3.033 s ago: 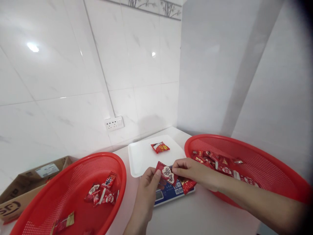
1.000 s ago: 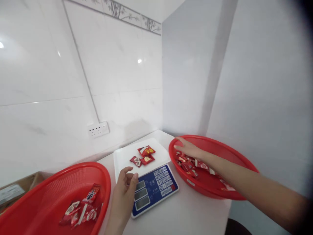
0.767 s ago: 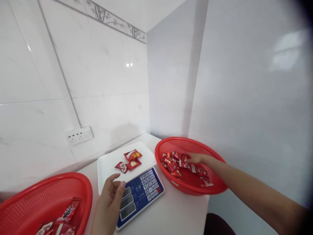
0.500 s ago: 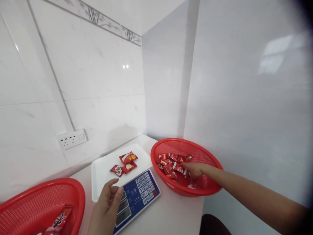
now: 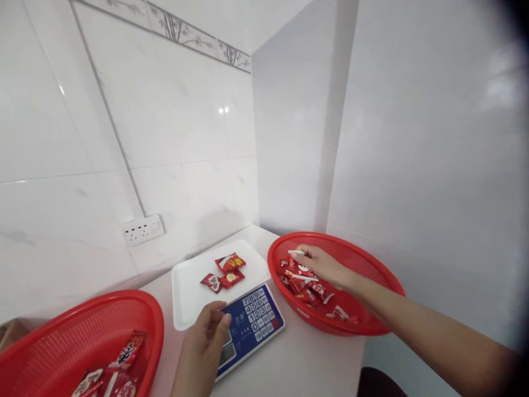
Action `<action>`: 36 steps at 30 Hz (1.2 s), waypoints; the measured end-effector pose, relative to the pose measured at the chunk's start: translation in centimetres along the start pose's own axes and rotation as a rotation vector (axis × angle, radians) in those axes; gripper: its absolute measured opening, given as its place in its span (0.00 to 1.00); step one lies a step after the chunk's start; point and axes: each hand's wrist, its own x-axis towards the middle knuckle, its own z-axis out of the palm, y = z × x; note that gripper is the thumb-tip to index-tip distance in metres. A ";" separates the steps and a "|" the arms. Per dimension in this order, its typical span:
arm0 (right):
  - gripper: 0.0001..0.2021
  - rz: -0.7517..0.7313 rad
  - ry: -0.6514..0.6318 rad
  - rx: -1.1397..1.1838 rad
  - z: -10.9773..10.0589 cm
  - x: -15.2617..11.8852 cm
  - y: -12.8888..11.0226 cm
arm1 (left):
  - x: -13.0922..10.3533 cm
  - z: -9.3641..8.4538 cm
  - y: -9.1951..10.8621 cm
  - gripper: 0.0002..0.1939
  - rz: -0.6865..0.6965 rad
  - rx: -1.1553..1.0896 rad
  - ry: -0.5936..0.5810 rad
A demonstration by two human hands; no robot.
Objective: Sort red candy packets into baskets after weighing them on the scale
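Note:
My right hand (image 5: pixel 320 264) reaches into the red mesh basket on the right (image 5: pixel 374 271). Its fingers pinch a red snack packet (image 5: pixel 298 260) with a white edge, lifted off the pile of several red packets (image 5: pixel 312 289). My left hand (image 5: pixel 206 333) rests at the front left corner of a scale, fingers loosely curled, holding nothing. The scale has a blue keypad (image 5: pixel 258 315) and a white weighing tray (image 5: pixel 188 300). Three red packets (image 5: pixel 225 271) lie together on the tray.
A second red mesh basket (image 5: pixel 82 311) sits at the left with several red packets (image 5: pixel 119 366) in it. A wall socket (image 5: pixel 142 230) is on the tiled wall behind. White walls close in the corner at the back and right. A cardboard corner (image 5: pixel 8 332) shows at far left.
Two packets joined the one on the tray. My right hand moved into the right basket, rummaged, and now lifts a packet near the far left rim. My left hand stayed by the scale.

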 end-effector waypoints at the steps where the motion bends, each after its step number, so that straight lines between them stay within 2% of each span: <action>1: 0.15 -0.041 0.027 0.022 1.0 -0.7 -0.9 | -0.1 0.1 0.0 0.18 -0.013 -0.016 -0.027; 3: 0.14 -0.088 0.014 0.096 3.3 -2.6 -2.2 | -0.2 0.3 -0.1 0.19 -0.049 -0.030 -0.140; 5: 0.12 -0.138 -0.003 0.212 6.1 -4.7 -2.8 | -0.5 0.6 -0.2 0.20 -0.062 -0.038 -0.326; 7: 0.12 -0.145 -0.021 0.306 9.1 -6.4 -2.3 | -0.8 1.2 -0.3 0.20 -0.057 -0.074 -0.501; 10: 0.12 -0.089 -0.020 0.450 12.6 -8.1 -0.4 | -1.4 2.4 -0.4 0.16 -0.068 -0.140 -0.588; 13: 0.15 0.019 -0.083 0.661 14.2 -8.8 1.9 | -1.9 3.3 -1.0 0.14 -0.103 -0.071 -0.563; 16: 0.18 0.095 -0.140 0.724 14.8 -9.0 4.1 | -2.5 3.9 -2.8 0.17 -0.129 0.068 -0.528; 21: 0.20 0.166 -0.130 0.718 15.4 -9.5 7.4 | -4.6 5.3 -8.2 0.27 -0.178 0.175 -0.432; 23: 0.19 0.141 -0.156 0.693 15.6 -9.8 8.2 | -5.7 6.0 -10.2 0.29 -0.221 0.153 -0.409; 25: 0.16 0.097 -0.185 0.667 15.5 -10.2 8.6 | -6.6 6.6 -11.4 0.31 -0.282 0.092 -0.377; 28: 0.16 0.086 -0.222 0.658 15.2 -10.4 8.4 | -7.5 7.0 -11.5 0.32 -0.312 0.046 -0.308; 32: 0.20 0.081 -0.228 0.627 15.0 -10.3 8.1 | -8.2 7.0 -9.9 0.26 -0.222 0.075 -0.220; 36: 0.22 0.036 -0.223 0.549 15.1 -10.5 8.3 | -8.8 6.9 -8.7 0.23 -0.221 0.086 -0.173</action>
